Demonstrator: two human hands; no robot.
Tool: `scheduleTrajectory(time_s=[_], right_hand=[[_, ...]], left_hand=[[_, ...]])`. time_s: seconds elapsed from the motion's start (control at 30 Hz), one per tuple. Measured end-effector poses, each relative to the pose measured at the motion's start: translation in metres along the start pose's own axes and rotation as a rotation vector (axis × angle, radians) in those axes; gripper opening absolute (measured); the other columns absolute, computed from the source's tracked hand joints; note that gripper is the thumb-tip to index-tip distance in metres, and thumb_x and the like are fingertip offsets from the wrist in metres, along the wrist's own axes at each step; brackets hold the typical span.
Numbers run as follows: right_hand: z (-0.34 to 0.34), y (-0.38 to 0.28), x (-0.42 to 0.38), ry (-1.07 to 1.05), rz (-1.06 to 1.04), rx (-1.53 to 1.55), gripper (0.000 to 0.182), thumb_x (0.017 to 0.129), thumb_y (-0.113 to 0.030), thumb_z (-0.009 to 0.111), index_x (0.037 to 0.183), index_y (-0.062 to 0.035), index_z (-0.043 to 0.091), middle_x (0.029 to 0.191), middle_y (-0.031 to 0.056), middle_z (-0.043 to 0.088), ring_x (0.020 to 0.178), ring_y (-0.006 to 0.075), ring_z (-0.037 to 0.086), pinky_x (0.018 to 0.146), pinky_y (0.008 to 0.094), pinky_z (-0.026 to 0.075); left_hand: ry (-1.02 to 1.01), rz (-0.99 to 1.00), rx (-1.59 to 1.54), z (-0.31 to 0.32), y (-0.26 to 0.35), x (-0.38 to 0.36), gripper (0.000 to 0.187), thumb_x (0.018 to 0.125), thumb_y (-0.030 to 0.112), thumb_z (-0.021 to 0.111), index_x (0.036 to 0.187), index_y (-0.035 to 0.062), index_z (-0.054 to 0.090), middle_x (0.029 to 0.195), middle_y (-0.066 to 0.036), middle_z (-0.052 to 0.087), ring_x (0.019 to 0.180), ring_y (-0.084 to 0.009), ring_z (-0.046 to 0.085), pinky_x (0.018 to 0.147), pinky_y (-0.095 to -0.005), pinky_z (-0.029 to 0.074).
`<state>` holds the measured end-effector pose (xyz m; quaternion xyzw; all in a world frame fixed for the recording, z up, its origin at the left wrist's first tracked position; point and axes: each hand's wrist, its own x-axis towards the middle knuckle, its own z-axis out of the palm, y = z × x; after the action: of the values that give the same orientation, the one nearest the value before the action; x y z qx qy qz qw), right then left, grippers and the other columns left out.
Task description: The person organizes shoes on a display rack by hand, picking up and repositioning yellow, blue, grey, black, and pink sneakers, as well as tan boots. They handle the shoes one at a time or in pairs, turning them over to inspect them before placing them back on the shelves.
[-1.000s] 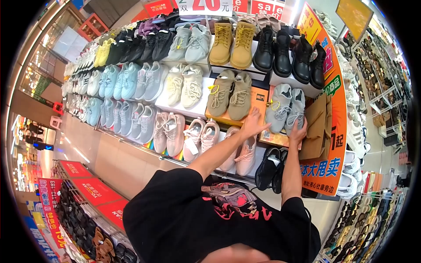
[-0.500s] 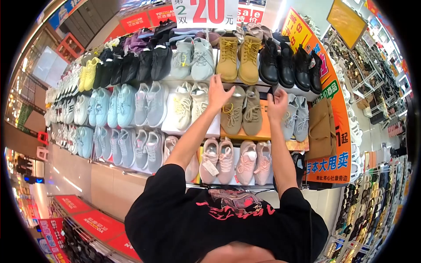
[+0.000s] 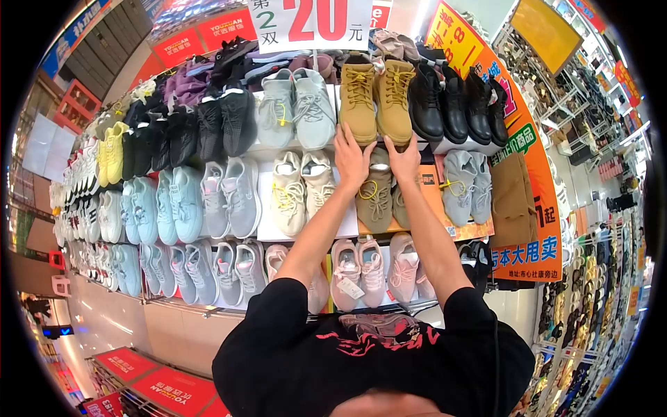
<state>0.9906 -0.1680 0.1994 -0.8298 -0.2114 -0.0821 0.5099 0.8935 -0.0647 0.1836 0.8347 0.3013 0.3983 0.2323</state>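
Observation:
A pair of tan lace-up boots stands on the upper tier of the display, toes toward me. My left hand is closed around the toe of the left boot, with fingers along its outer side. Around the toe of the right boot, my right hand is closed in the same way. Below my hands, olive-brown sneakers sit on an orange box, partly covered by my right forearm. Black leather boots stand just right of the tan pair, and pale grey sneakers to the left.
Cream sneakers on a white box and grey sneakers flank the olive pair. Pink sneakers line the lowest tier. A price sign rises behind. An orange banner and a brown paper bag edge the right side.
Both hands have come together onto the toes of the tan boots; before, they were apart, the right one beside the orange box. The view has shifted slightly.

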Motion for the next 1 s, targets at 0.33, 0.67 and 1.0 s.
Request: scheduleTrajectory(time_s=[0.33, 0.67, 1.0], right_hand=[[0.000, -0.007, 0.004, -0.028, 0.160, -0.004, 0.088, 0.079, -0.056, 0.077, 0.147, -0.0110, 0.045, 0.118, 0.0247, 0.069, 0.109, 0.0442, 0.065, 0.090, 0.0485, 0.052], [-0.004, 0.018, 0.015, -0.141, 0.065, 0.096, 0.081, 0.075, -0.029, 0.082, 0.145, -0.0116, 0.046, 0.124, 0.0208, 0.068, 0.115, 0.0397, 0.064, 0.096, 0.0459, 0.051], [-0.002, 0.024, 0.019, -0.153, 0.129, 0.114, 0.074, 0.083, -0.028, 0.078, 0.148, -0.0178, 0.045, 0.120, 0.0192, 0.070, 0.114, 0.0374, 0.066, 0.097, 0.0451, 0.052]], left_hand=[[0.025, -0.040, -0.127, 0.014, 0.000, 0.003, 0.090, 0.093, 0.034, 0.071, 0.155, -0.0050, 0.018, 0.156, -0.032, 0.026, 0.138, -0.0500, 0.031, 0.114, -0.0520, 0.032], [-0.003, -0.053, -0.081, 0.011, 0.001, -0.007, 0.088, 0.095, 0.035, 0.067, 0.155, -0.0050, 0.016, 0.156, -0.033, 0.025, 0.138, -0.0508, 0.033, 0.113, -0.0512, 0.033], [0.043, -0.094, -0.244, 0.019, -0.006, -0.010, 0.085, 0.096, 0.036, 0.066, 0.157, 0.0012, 0.017, 0.159, -0.028, 0.024, 0.144, -0.0459, 0.030, 0.117, -0.0481, 0.029]])
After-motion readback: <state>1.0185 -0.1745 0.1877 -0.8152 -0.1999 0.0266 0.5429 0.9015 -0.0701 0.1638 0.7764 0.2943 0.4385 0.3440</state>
